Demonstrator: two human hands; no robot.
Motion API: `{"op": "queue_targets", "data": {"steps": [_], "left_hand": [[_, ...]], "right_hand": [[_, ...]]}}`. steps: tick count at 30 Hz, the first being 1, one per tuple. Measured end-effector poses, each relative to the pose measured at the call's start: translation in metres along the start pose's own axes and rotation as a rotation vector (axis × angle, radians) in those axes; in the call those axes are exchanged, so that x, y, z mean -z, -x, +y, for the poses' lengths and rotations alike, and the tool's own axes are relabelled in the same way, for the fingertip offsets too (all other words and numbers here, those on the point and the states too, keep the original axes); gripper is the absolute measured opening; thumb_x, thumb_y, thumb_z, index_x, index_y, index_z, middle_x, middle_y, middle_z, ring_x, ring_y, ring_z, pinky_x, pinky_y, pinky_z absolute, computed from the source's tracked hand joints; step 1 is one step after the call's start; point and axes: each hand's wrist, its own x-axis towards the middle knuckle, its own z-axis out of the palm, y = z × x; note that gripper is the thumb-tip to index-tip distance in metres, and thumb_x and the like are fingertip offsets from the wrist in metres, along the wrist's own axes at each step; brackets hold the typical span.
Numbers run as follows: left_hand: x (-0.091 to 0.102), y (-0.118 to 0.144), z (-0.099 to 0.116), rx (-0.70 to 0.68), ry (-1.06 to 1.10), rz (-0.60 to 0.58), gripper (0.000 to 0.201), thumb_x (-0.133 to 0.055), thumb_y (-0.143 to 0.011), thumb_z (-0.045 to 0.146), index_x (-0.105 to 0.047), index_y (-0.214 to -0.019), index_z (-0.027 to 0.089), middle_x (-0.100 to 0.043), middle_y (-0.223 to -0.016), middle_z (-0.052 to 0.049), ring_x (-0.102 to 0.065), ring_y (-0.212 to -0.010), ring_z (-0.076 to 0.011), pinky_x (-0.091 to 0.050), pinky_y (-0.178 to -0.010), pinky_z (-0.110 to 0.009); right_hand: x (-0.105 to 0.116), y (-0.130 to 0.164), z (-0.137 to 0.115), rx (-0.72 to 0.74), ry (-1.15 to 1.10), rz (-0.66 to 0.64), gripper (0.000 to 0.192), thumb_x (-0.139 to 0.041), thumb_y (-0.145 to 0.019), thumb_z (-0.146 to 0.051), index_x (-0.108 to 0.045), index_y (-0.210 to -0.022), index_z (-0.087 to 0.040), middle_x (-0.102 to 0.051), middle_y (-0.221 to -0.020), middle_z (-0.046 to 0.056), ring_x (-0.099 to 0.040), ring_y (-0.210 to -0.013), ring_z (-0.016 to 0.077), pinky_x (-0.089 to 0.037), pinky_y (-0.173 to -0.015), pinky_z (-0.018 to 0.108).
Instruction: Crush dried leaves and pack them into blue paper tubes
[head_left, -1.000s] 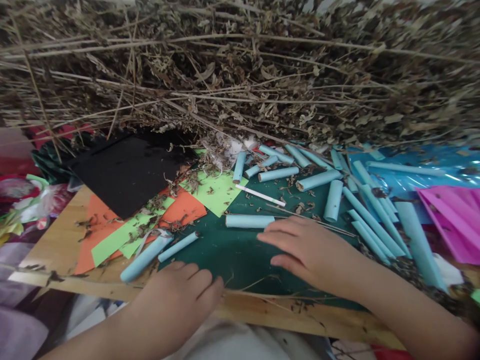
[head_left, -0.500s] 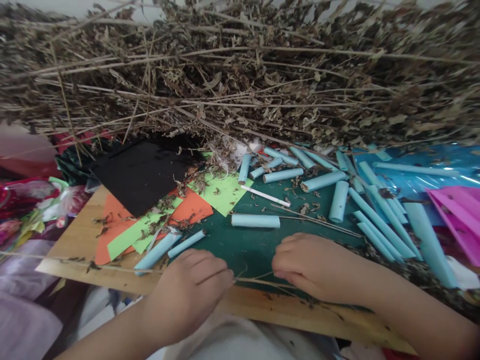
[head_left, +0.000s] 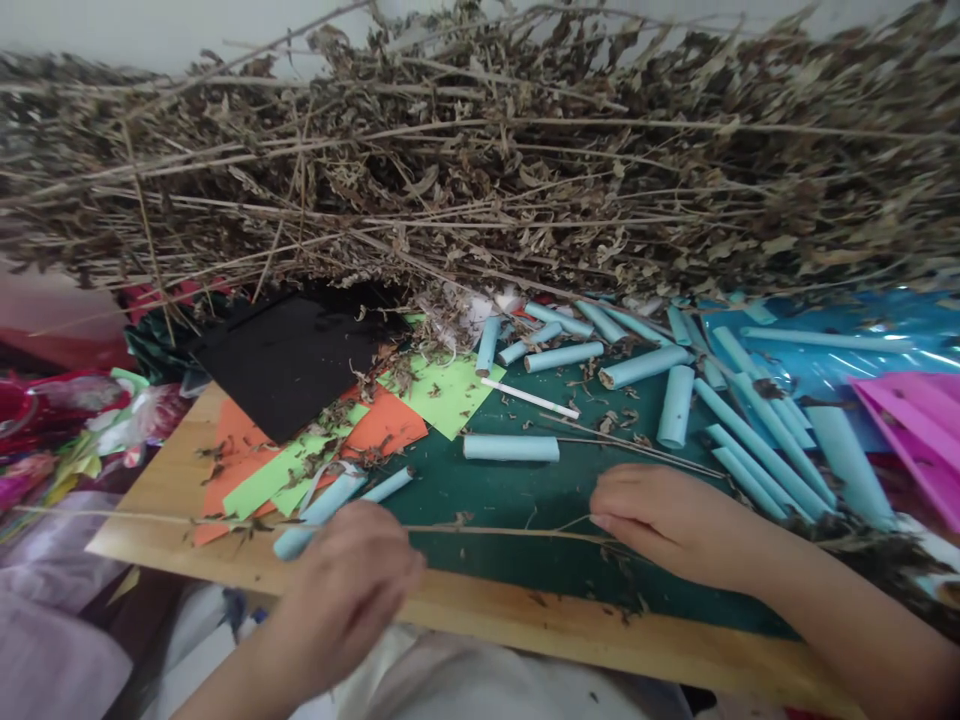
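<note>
Here, both hands, left hand (head_left: 349,590) and right hand (head_left: 664,520), pinch a thin dry brown stalk (head_left: 495,530) with closed fingers above the dark green mat (head_left: 510,495).

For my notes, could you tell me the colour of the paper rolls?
Light blue paper rolls, clearest in the head view.

Since the earlier views, the right hand (head_left: 667,520) has shifted right along the dry stem (head_left: 495,531), curled, and the left hand (head_left: 352,590) has drawn back toward the board edge (head_left: 525,625).
</note>
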Motion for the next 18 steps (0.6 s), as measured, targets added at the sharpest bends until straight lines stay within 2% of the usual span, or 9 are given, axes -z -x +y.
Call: {"op": "queue_targets", "data": {"steps": [2,3,6,8,10,12,14,16,18], "left_hand": [[-0.009,0.0,0.009,-0.102,-0.047,-0.128,0.014,-0.044,-0.076,0.01,-0.052,-0.084,0.018,-0.058,-0.067,-0.002,-0.051,-0.062,-0.0131,-0.043,-0.06,-0.029],[-0.017,0.0,0.013,-0.099,-0.094,-0.17,0.016,-0.043,-0.076,0.009,-0.053,-0.084,0.018,-0.058,-0.066,-0.001,-0.051,-0.059,-0.0129,-0.042,-0.058,-0.028],[-0.042,0.0,0.018,0.101,-0.372,-0.252,0.023,-0.044,-0.075,0.013,-0.053,-0.095,0.018,-0.061,-0.078,-0.004,-0.055,-0.066,-0.017,-0.043,-0.056,-0.03],[-0.05,0.001,0.02,0.255,-0.49,-0.316,0.028,-0.047,-0.075,0.016,-0.051,-0.102,0.019,-0.06,-0.089,-0.006,-0.055,-0.073,-0.0194,-0.044,-0.058,-0.031],[-0.048,0.002,0.023,0.257,-0.448,-0.325,0.023,-0.046,-0.076,0.02,-0.053,-0.098,0.021,-0.059,-0.086,-0.004,-0.055,-0.07,-0.0168,-0.044,-0.058,-0.028],[-0.039,0.0,0.026,0.163,-0.353,-0.244,0.017,-0.042,-0.079,0.023,-0.056,-0.088,0.021,-0.058,-0.076,-0.002,-0.052,-0.064,-0.0138,-0.042,-0.057,-0.026],[-0.03,-0.008,0.028,0.143,-0.351,-0.15,0.017,-0.042,-0.08,0.027,-0.057,-0.084,0.02,-0.057,-0.073,-0.002,-0.051,-0.065,-0.0146,-0.04,-0.058,-0.028],[-0.027,-0.021,0.025,0.237,-0.441,-0.166,0.017,-0.047,-0.077,0.031,-0.057,-0.087,0.022,-0.058,-0.077,-0.003,-0.05,-0.072,-0.0188,-0.039,-0.063,-0.033],[-0.029,-0.034,0.019,0.298,-0.472,-0.275,0.013,-0.049,-0.077,0.029,-0.059,-0.08,0.022,-0.057,-0.076,-0.003,-0.049,-0.075,-0.0202,-0.037,-0.064,-0.035]], "right_hand": [[0.0,0.002,0.001,-0.014,0.018,0.018,0.03,-0.026,-0.086,-0.022,-0.045,-0.062,-0.017,-0.048,-0.062,0.001,-0.044,-0.062,0.0131,-0.031,-0.055,0.025],[0.001,0.003,0.001,-0.018,0.037,0.026,0.031,-0.026,-0.086,-0.023,-0.045,-0.062,-0.017,-0.048,-0.062,0.002,-0.044,-0.061,0.0133,-0.031,-0.055,0.025],[0.005,0.007,0.002,-0.03,0.114,0.059,0.031,-0.027,-0.085,-0.024,-0.046,-0.062,-0.017,-0.049,-0.062,0.002,-0.045,-0.061,0.0142,-0.032,-0.056,0.027],[0.008,0.011,0.003,-0.037,0.166,0.095,0.031,-0.027,-0.085,-0.024,-0.047,-0.062,-0.017,-0.05,-0.062,0.002,-0.046,-0.062,0.0147,-0.032,-0.057,0.027],[0.01,0.013,0.005,-0.039,0.205,0.122,0.031,-0.027,-0.085,-0.023,-0.049,-0.064,-0.017,-0.051,-0.062,0.002,-0.046,-0.062,0.015,-0.033,-0.057,0.028],[0.01,0.015,0.007,-0.025,0.246,0.144,0.03,-0.028,-0.085,-0.022,-0.051,-0.065,-0.017,-0.052,-0.063,0.003,-0.047,-0.062,0.0152,-0.033,-0.057,0.028],[0.008,0.016,0.008,0.008,0.312,0.172,0.029,-0.029,-0.084,-0.02,-0.052,-0.066,-0.018,-0.052,-0.062,0.003,-0.047,-0.062,0.0156,-0.033,-0.057,0.028],[0.006,0.017,0.009,0.04,0.402,0.208,0.027,-0.031,-0.082,-0.018,-0.053,-0.066,-0.018,-0.052,-0.062,0.003,-0.047,-0.06,0.0162,-0.032,-0.057,0.029],[0.004,0.019,0.009,0.054,0.487,0.228,0.023,-0.034,-0.079,-0.015,-0.054,-0.068,-0.019,-0.053,-0.062,0.003,-0.047,-0.061,0.0171,-0.031,-0.057,0.03]]}}
